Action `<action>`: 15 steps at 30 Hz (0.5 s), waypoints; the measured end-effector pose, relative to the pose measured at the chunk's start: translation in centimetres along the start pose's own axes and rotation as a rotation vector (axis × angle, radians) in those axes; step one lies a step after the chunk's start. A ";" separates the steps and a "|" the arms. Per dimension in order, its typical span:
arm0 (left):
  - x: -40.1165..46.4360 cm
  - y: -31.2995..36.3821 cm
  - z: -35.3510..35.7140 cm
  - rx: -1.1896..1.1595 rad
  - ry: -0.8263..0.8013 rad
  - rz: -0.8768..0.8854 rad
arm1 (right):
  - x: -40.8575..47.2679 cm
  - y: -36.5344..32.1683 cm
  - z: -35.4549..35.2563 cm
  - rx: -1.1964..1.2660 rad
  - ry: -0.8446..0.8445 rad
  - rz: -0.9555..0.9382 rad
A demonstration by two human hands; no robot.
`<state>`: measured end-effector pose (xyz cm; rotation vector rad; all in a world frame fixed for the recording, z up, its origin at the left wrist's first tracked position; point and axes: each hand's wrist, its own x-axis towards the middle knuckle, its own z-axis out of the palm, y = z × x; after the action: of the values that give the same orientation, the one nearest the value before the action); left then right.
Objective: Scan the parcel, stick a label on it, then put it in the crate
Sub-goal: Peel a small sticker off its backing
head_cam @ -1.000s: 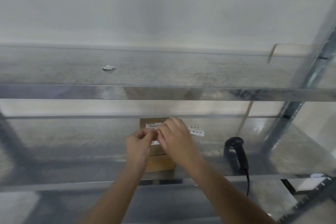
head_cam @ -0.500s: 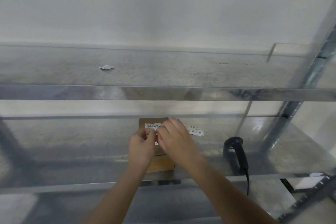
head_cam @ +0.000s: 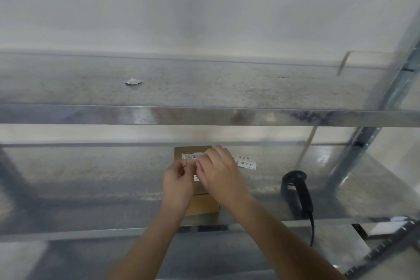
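Observation:
A small brown cardboard parcel (head_cam: 187, 152) with a white barcode sticker lies flat on the middle metal shelf (head_cam: 95, 179). Both hands hover just above it. My left hand (head_cam: 178, 183) and my right hand (head_cam: 219, 176) pinch a small white label (head_cam: 190, 161) between their fingertips, over the parcel's far half. The hands hide most of the parcel's top. A black handheld scanner (head_cam: 296, 191) lies on the same shelf to the right, its cable hanging over the front edge. No crate is in view.
Two white printed label strips (head_cam: 247, 163) lie on the shelf just right of the parcel. A scrap of white backing paper (head_cam: 133, 82) sits on the upper shelf (head_cam: 204, 116). A metal upright (head_cam: 354, 150) rises at the right.
The hands stay pinched together over the parcel, with only small finger movements on the label. The parcel and scanner have not moved.

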<state>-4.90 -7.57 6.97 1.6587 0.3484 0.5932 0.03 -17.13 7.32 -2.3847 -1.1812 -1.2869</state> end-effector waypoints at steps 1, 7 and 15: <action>0.1 0.0 0.0 0.004 0.008 -0.003 | 0.0 0.0 0.1 -0.009 -0.001 -0.004; 0.3 0.0 0.2 -0.007 0.006 -0.023 | -0.1 -0.2 1.2 -0.012 -0.007 0.015; 0.3 0.3 -0.4 -0.073 -0.030 -0.081 | 0.1 0.0 1.0 -0.034 0.042 -0.050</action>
<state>-4.96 -7.15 7.35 1.5745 0.3670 0.5142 0.64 -16.63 6.78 -2.3537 -1.2239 -1.3767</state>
